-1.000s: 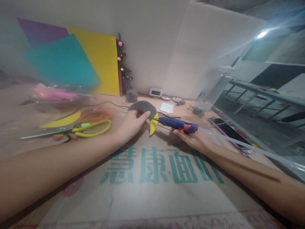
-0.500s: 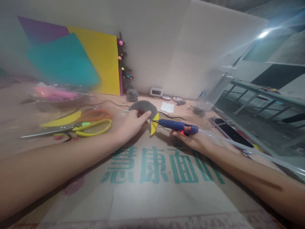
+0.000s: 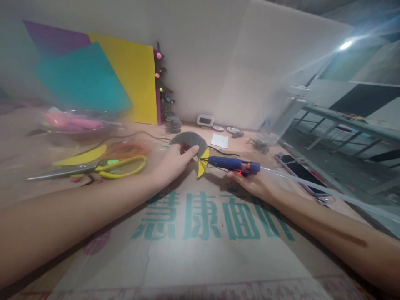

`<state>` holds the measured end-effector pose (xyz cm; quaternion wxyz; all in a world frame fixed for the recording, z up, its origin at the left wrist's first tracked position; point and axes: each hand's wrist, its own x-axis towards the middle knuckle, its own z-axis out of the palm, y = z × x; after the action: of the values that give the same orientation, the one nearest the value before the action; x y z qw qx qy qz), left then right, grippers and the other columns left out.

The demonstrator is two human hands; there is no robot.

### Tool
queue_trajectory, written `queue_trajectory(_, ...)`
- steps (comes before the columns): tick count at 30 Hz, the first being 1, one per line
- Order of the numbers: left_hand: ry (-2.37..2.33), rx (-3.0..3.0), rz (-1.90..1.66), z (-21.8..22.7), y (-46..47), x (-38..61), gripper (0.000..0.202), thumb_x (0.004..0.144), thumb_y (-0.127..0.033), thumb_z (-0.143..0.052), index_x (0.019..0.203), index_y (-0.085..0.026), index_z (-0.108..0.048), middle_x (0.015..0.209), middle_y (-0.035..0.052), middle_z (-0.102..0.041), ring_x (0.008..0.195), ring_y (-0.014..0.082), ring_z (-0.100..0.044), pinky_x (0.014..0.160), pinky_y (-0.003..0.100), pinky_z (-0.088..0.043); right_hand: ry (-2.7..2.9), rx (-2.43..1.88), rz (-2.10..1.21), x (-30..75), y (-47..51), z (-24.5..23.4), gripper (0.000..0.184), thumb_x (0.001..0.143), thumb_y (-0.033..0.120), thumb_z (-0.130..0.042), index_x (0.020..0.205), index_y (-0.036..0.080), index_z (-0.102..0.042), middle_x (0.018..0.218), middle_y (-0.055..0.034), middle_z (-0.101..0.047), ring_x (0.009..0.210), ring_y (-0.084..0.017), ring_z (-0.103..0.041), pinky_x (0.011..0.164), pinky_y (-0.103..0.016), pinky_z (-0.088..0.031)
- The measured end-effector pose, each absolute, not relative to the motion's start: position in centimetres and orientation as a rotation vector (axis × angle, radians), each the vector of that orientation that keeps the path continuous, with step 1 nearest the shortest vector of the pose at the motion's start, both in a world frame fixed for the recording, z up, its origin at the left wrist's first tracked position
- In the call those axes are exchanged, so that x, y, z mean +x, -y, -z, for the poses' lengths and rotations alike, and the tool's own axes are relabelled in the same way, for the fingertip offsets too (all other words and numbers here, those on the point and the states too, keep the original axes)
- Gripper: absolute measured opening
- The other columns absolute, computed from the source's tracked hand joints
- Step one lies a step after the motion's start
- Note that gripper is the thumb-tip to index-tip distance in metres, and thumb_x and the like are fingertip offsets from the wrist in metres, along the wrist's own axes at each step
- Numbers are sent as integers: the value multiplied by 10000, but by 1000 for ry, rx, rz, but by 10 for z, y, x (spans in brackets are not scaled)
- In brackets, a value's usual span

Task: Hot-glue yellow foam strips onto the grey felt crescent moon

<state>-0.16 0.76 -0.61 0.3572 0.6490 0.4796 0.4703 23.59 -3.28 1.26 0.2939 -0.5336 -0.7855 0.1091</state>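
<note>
My left hand [image 3: 179, 160] is closed on a grey, fuzzy curved piece [image 3: 190, 140], with the thumb pressed along its near side. A yellow crescent-shaped piece [image 3: 201, 168] sits at the right end of the grey piece; whether the two are joined I cannot tell. In my right hand [image 3: 250, 182] is a blue hot glue gun [image 3: 228, 163] with a red light glowing. Its nozzle reaches the yellow piece from the right. A long clear glue stick [image 3: 300, 181] runs out of its rear, over my right forearm.
Left lie yellow-handled scissors [image 3: 121, 167], a yellow cut piece [image 3: 84, 156] and a bowl of pink items [image 3: 73, 121]. Coloured sheets [image 3: 84, 79] lean on the wall. At the back stand a small white clock [image 3: 205, 120] and a white paper [image 3: 219, 140]. A phone [image 3: 301, 173] lies right.
The glue gun and my right hand have shifted very slightly, and the rear of the glue stick has swung down a little. My left hand stays in place on the grey piece.
</note>
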Motion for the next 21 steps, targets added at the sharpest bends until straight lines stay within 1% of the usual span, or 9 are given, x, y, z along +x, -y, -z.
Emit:
queue_trajectory(2,-1226,1683,-1220,8,-9,-2,438,834,-591,-514,820,-174,-647,766,54,-684,713,190,-613,680,285,-436,2079,-1427,-339,236,33,-13,319,788,566,-574,814,255,-640,754,-46,-711,721,-262,-685,668,-378,-590)
queue_trajectory(4,-1216,1692,-1217,9,-9,-2,441,835,-594,-510,817,-174,-644,760,53,-683,713,191,-613,682,285,-438,2056,-1414,-389,237,33,-12,337,767,587,-586,796,256,-634,755,-51,-708,728,-264,-685,675,-374,-587)
queue_trajectory(9,-1236,1695,-1205,8,-9,-2,436,830,-597,-512,793,-183,-643,756,52,-689,705,192,-615,672,281,-437,2049,-1399,-415,237,31,-10,330,758,580,-601,782,253,-627,705,-45,-691,654,-246,-660,593,-348,-567)
queue_trajectory(16,-1232,1696,-1195,6,-8,-1,407,825,-576,-524,788,-190,-644,756,51,-690,703,193,-613,667,278,-436,2078,-1407,-331,234,33,-12,281,781,529,-584,745,251,-596,652,-22,-652,588,-200,-620,541,-301,-527)
queue_trajectory(21,-1233,1668,-1218,7,-9,0,395,817,-568,-533,778,-192,-646,741,47,-687,692,191,-611,665,278,-435,2064,-1422,-340,235,32,-10,307,763,546,-601,721,241,-598,631,-16,-643,574,-196,-612,531,-296,-525)
